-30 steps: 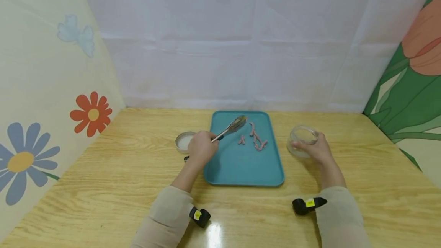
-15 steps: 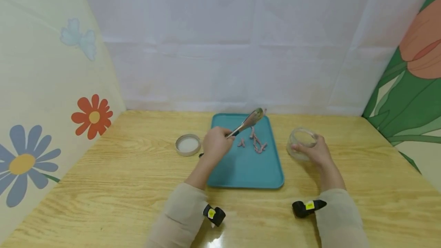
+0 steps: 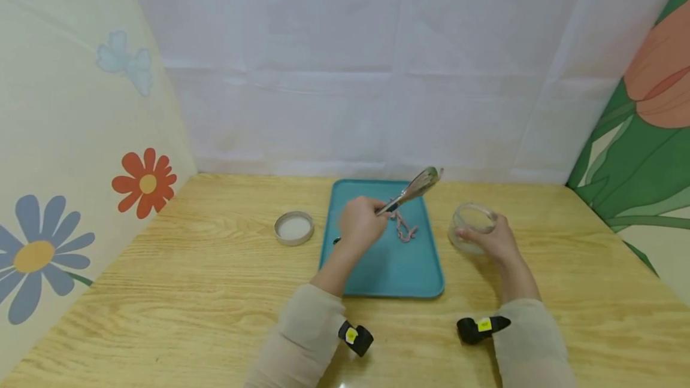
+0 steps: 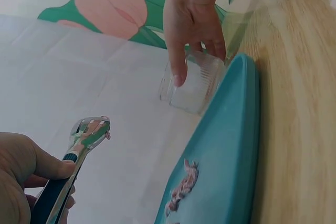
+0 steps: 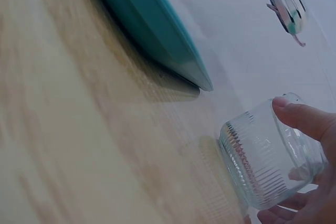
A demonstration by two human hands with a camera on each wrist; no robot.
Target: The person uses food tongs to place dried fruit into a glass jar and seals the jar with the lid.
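Observation:
My left hand (image 3: 362, 220) grips a pair of metal tongs (image 3: 417, 185) above the tray, their head pointing up and to the right. A thin pinkish strip (image 5: 299, 40) sticks out from the tongs' tips in the right wrist view. With thumb and fingers on opposite sides, my right hand (image 3: 498, 238) holds a clear ribbed glass jar (image 5: 257, 153) upright on the table, its mouth uncovered. More pink twisted strips, perhaps shredded meat, (image 3: 406, 231) lie on the blue tray (image 3: 388, 277); my left hand partly hides that area in the head view.
A round lid (image 3: 293, 228), pale inside with a metallic rim, lies on the wooden table (image 3: 215, 292) left of the tray. White cloth (image 3: 323, 76) hangs behind the table, and flower-printed panels stand at both sides.
My left hand has carried the tongs rightward across the tray, toward the jar, bringing the lid fully into sight. My right hand and the jar have stayed in place.

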